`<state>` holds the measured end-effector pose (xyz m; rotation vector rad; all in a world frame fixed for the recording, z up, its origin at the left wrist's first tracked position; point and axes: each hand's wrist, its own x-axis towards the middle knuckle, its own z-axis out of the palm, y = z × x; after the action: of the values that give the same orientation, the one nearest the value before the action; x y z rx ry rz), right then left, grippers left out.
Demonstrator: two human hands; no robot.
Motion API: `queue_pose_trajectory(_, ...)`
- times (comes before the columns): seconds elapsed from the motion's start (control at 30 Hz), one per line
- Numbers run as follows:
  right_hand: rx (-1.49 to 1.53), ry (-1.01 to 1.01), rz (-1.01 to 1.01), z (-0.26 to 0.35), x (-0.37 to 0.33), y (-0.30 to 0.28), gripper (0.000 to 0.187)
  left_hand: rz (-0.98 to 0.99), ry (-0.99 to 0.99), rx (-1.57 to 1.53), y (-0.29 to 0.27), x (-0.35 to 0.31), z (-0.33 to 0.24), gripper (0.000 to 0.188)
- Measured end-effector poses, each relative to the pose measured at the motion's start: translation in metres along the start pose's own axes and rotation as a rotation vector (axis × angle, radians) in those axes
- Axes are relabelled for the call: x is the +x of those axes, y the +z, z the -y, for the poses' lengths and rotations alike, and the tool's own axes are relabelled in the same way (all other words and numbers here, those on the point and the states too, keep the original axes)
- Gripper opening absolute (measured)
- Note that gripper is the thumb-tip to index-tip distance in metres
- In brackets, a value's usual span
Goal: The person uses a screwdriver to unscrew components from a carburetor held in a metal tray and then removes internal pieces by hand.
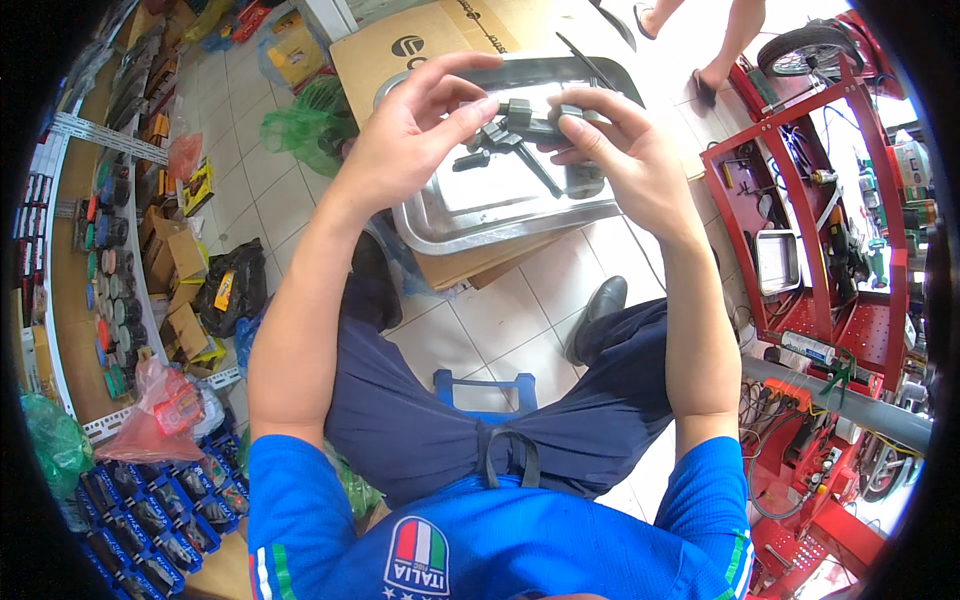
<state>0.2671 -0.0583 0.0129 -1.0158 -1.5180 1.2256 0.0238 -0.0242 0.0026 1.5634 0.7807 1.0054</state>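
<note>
Both hands are raised over a shiny metal tray [480,238] and meet at a dark grey mechanical part [530,122] with blocky ends. Its exact kind I cannot make out. My right hand [625,155] grips the part's right end between thumb and fingers. At its left end, the thumb and index finger of my left hand [415,130] pinch the part, the other fingers curled loosely. A thin dark rod [540,170] slants down from the middle, and a short dark cylinder [471,161] shows beside it; whether either is attached is unclear.
Under the tray is a cardboard box [370,50]. A thin black stick [585,60] crosses the tray's far rim. Red metal racks [850,95] stand right; shelving [85,370] and blue parts bins [150,515] line the left. Another person's foot [708,88] is beyond. A blue stool [450,382] shows between my legs.
</note>
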Motion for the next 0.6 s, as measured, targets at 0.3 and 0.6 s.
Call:
queue_pose_trajectory(0.3, -0.009, -0.025, 0.031, -0.0013, 0.0004, 0.0018, 0.029, -0.015, -0.11, -0.01, 0.0061, 0.0006, 0.0024, 0.033)
queue_pose_trajectory(0.6, 0.01, 0.002, -0.008, -0.0042, 0.001, -0.0063, 0.03, -0.08, 0.091, 0.127, 0.0032, 0.0002, 0.0017, 0.042)
